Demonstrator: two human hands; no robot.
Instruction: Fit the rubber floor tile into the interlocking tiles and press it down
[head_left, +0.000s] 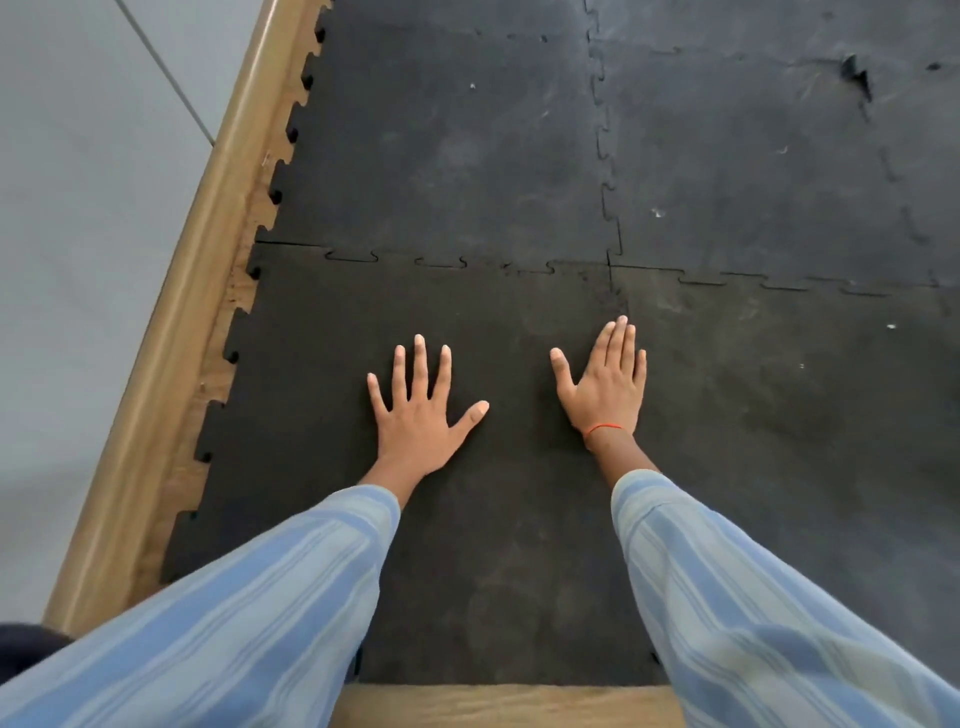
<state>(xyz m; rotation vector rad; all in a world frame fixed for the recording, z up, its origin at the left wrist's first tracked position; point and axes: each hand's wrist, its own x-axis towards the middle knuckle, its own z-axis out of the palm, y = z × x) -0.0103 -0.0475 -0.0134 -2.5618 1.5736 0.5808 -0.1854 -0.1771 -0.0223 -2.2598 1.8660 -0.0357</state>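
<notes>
We see the dark tile (498, 519) lying flat at the near left, its teeth meshed with the tiles (727, 171) beyond, the baseboard (171, 338) along its left. Our left hand (415, 421) and right hand (608, 389) press it, grips wide, holding nothing.

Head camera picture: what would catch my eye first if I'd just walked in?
Two bare hands pressed flat, fingers spread, on a dark rubber tile in the middle: the left hand and the right hand, which wears a thin red wrist thread. Next come the jigsaw-shaped seams joining the tiles just beyond the fingers, and the wooden skirting running along the left edge.
</notes>
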